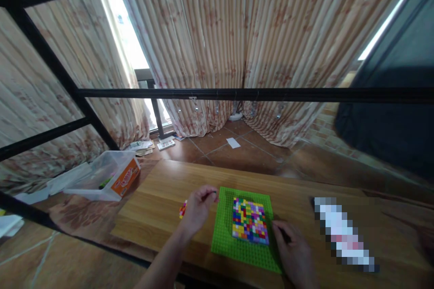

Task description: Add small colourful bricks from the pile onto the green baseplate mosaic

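A green studded building-brick baseplate (224,235) lies on the wooden table, with a dense square of small multicoloured bricks (250,221) built up on it. Just off the plate's upper left side, my left hand (198,205) is closed in a pinch; a tiny dark bit shows at the fingertips, too small to name. My right hand (293,248) is curled at the plate's right edge, its thumb and forefinger closed against that edge. Partly hidden behind my left hand is a small heap of loose coloured bricks (182,209).
A clear plastic bin (98,180) with an orange label stands left of the table (162,185). A pixelated object (344,235) lies on the right. A black metal rail (217,94) crosses in front of the curtains (210,31). Papers (233,143) lie on the tiled floor.
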Motion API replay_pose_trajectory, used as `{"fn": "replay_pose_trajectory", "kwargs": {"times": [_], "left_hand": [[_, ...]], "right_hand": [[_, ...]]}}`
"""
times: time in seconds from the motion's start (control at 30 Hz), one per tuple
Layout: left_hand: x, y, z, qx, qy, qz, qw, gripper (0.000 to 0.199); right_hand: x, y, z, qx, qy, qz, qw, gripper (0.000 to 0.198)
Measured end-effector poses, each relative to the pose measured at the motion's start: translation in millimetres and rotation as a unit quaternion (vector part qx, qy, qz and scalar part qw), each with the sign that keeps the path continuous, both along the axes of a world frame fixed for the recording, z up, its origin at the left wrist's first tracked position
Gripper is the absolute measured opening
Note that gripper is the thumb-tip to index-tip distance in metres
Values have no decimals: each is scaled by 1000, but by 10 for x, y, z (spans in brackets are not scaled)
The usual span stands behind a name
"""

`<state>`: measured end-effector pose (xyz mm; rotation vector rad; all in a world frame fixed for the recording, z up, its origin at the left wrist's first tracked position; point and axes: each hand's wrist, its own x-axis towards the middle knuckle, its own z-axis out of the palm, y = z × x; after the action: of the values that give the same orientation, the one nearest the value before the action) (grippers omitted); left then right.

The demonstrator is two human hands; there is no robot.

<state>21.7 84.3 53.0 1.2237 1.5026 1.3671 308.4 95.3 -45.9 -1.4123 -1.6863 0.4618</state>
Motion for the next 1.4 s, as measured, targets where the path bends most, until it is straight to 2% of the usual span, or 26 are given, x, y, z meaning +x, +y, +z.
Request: {"fn": "replay_pose_trajectory", "kwargs": {"times": [0.1,0.23,0.37,0.47,0.53,0.67,0.8,0.93,1.03,1.17,1.4], "left_hand": [[179,0,15,-12,-81,-28,996,21],[331,-12,34,-18,-92,-41,995,25],[376,-11,57,-7,-21,-46,999,15],[381,-17,92,4,78,-49,996,7],[389,-18,122,18,162,-64,984,9],[426,33,156,53,324,-103,939,18],[463,142,176,63,472,-151,866,23],[486,234,224,53,558,-197,805,25],[497,286,236,48,586,-216,779,24],[506,330,203,54,595,-222,771,21],[514,297,153,67,572,-182,797,16]], "right_hand": [[-31,-8,55,9,10,4,1000,38],[-53,-20,113,15,16,8,1000,36],[-70,-31,157,18,24,5,1000,35],[-81,-38,183,17,29,8,999,33],[-87,-42,194,15,30,13,999,31],[-94,-45,200,11,32,12,999,29],[-97,-41,198,9,33,12,999,29],[-96,-36,195,12,33,17,999,28],[-97,-28,190,14,35,13,999,28],[-100,-24,187,7,35,11,999,28],[-91,-27,176,-4,32,8,999,27]]}}
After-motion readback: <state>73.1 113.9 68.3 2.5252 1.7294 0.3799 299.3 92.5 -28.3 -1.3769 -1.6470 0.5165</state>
